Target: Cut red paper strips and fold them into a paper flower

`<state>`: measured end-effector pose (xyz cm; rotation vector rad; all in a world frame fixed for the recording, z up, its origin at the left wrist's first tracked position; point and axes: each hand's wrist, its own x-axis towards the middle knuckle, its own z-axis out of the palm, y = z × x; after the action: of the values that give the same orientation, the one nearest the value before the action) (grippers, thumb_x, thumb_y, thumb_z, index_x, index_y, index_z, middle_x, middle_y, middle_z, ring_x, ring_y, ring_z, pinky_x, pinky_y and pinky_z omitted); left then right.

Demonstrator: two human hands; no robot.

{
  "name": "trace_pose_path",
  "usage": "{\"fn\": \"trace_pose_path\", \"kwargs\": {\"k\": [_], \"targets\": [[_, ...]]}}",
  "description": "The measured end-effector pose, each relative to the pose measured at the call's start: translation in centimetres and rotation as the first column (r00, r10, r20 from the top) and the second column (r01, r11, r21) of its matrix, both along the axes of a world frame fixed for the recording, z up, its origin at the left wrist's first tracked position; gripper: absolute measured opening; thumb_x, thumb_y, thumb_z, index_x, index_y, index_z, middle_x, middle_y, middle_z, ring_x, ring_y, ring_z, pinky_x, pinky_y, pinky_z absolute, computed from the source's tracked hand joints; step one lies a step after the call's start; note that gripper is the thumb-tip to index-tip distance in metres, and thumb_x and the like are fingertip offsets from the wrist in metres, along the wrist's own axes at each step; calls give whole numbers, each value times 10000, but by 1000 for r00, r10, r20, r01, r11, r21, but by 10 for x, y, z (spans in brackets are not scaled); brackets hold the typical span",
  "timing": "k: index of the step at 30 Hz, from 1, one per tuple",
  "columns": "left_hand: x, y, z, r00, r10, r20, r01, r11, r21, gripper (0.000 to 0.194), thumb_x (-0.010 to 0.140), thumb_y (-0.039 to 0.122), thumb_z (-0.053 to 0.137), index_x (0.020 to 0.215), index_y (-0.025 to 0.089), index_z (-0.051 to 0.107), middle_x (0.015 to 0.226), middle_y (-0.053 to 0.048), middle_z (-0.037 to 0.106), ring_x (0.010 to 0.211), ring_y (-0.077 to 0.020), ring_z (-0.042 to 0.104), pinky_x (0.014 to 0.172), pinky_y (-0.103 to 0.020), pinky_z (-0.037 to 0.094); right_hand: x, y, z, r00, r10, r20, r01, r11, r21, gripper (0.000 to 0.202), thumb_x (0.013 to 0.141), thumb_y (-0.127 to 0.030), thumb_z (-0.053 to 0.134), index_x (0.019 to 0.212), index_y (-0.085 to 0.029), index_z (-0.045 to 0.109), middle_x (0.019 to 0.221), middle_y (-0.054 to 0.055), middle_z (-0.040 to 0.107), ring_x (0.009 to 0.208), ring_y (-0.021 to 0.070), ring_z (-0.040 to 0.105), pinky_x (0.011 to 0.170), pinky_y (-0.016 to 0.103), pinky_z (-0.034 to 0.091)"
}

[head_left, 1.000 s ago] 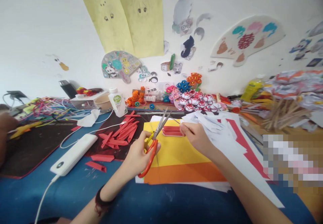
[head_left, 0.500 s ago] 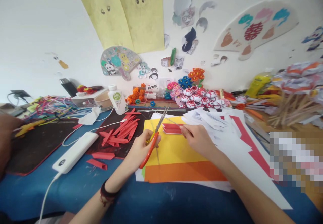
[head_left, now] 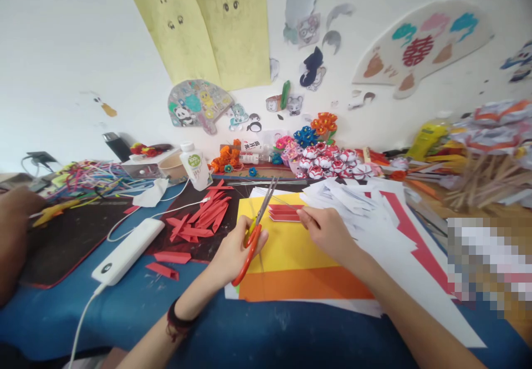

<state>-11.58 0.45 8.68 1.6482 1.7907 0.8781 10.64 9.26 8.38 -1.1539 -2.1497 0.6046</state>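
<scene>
the left hand (head_left: 235,252) is closed around the handles of a pair of scissors (head_left: 250,262), one loop orange-red and the other yellow, and the blades point up and away from the person, slightly parted. a dark band (head_left: 181,322) circles that wrist. the right hand (head_left: 332,233) has thumb and forefinger pinched on a thin wire (head_left: 288,201), which slants up and left toward the blades; from here i can't tell whether the wire touches them. right by those fingertips, a folded red paper (head_left: 286,213) with white edges lies on a yellow sheet (head_left: 286,244); whether the fingers also grip its end, i can't tell. an orange sheet (head_left: 303,285) shows along the near edge, with white paper poking out beneath.

to the left, a heap of folded red pieces (head_left: 199,222) is spread over a dark mat (head_left: 68,241), and two more lie nearer the person. beside them rests a white power bank (head_left: 128,251) with cables, on the blue tabletop (head_left: 203,330). a white bottle (head_left: 195,167) stands behind the heap. at the far left edge i see another person's hand (head_left: 12,241), too blurred for me to read its grip.

to the right are white paper scraps (head_left: 341,201) and a long red strip (head_left: 424,241). red-and-white paper flowers (head_left: 328,161) crowd the back, below the wall's two yellow drawings (head_left: 239,36).
</scene>
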Motion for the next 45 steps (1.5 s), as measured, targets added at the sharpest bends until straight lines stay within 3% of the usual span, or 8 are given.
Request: {"fn": "trace_pose_path", "kwargs": {"k": [9, 16, 23, 34, 45], "targets": [[4, -1, -2, 999, -39, -19, 39, 999, -10, 331, 860, 478, 566, 920, 243, 341, 695, 75, 424, 602, -127, 419, 630, -262, 339, 3, -2, 3, 999, 5, -33, -3, 998, 56, 409, 970, -415, 341, 617, -209, 352, 536, -17, 395, 524, 123, 356, 599, 309, 193], [6, 1, -1, 1000, 1, -31, -2, 999, -34, 341, 870, 534, 520, 870, 249, 334, 648, 75, 399, 570, -125, 361, 569, -248, 279, 4, -2, 4, 1000, -8, -20, 9, 996, 84, 399, 968, -396, 351, 617, -207, 361, 525, -21, 378, 513, 119, 338, 594, 311, 179], [8, 0, 0, 998, 8, -62, -10, 1000, -27, 353, 869, 545, 526, 833, 242, 348, 673, 63, 429, 586, -119, 376, 611, -256, 305, 4, -3, 4, 1000, -25, -13, 26, 995, 99, 399, 967, -394, 357, 615, -206, 353, 522, -21, 370, 515, 118, 311, 588, 307, 178], [9, 2, -5, 997, -13, -73, 13, 1000, 10, 407, 876, 597, 511, 801, 239, 332, 656, 66, 393, 555, -104, 319, 547, -232, 248, 5, 1, 2, 999, -41, 26, 39, 995, 92, 400, 972, -394, 361, 626, -201, 417, 535, -13, 388, 532, 126, 329, 599, 310, 182], [7, 3, -8, 1000, -13, -28, 14, 1000, 22, 353, 882, 500, 563, 797, 231, 350, 671, 69, 393, 548, -88, 299, 531, -213, 232, 6, 2, 2, 996, -51, 76, 42, 992, 116, 411, 988, -366, 372, 653, -196, 539, 551, 8, 478, 549, 142, 390, 595, 304, 199]]}}
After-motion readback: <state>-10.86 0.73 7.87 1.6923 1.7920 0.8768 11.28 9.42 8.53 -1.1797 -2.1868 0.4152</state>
